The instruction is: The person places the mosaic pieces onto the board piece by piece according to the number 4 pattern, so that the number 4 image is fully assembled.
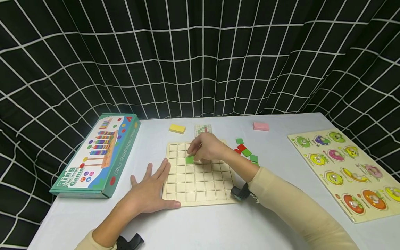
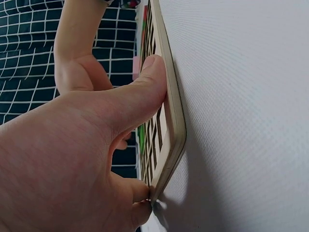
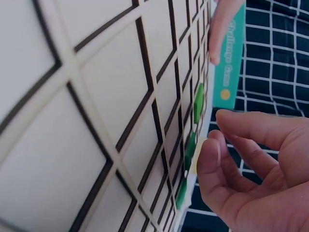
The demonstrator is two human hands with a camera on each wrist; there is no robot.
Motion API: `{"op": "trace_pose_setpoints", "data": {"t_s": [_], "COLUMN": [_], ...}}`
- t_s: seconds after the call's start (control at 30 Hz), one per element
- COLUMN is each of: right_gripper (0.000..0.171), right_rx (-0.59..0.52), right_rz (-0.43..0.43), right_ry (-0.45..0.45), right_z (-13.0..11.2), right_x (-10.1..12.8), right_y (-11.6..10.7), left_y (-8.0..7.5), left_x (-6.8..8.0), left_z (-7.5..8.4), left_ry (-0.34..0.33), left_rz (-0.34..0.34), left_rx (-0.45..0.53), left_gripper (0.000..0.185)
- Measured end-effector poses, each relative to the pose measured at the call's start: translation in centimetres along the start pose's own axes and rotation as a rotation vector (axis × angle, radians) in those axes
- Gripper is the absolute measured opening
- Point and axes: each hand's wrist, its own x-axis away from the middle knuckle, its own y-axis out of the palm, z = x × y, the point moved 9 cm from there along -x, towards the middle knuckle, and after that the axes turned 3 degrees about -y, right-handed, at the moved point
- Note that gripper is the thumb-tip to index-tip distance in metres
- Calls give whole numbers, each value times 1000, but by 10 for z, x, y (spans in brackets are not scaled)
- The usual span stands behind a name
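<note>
One green tile [image 1: 189, 160] pinched by right hand [image 1: 207, 148]; left hand [image 1: 149, 190] flat against one board [image 1: 200, 185].

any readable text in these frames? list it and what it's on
"Ring Challenge Game": lid of the teal game box, large print near its front corner.
"Challenge Game": the box's side, partly seen in the right wrist view.
Pattern card: coloured grid only, no legible text.

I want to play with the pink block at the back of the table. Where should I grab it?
Judging by its shape, pinch the pink block across its two long sides, coming straight down from above. It lies flat and alone on the table, with bare space all round, so fingers should fit on both sides.
</note>
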Motion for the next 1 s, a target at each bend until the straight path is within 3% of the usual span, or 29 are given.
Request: {"op": "trace_pose_setpoints", "data": {"t_s": [0.5,1.0], "right_gripper": [22,26], "right_rx": [-29,-36], "right_rz": [110,226], "right_ry": [-54,9], "right_z": [14,55], "right_x": [26,51], "right_y": [-43,-85], "left_y": [0,0], "left_x": [-1,0], "left_z": [0,2], "left_ry": [-8,6], "left_rz": [-7,5], "left_rx": [3,6], "left_gripper": [131,132]}}
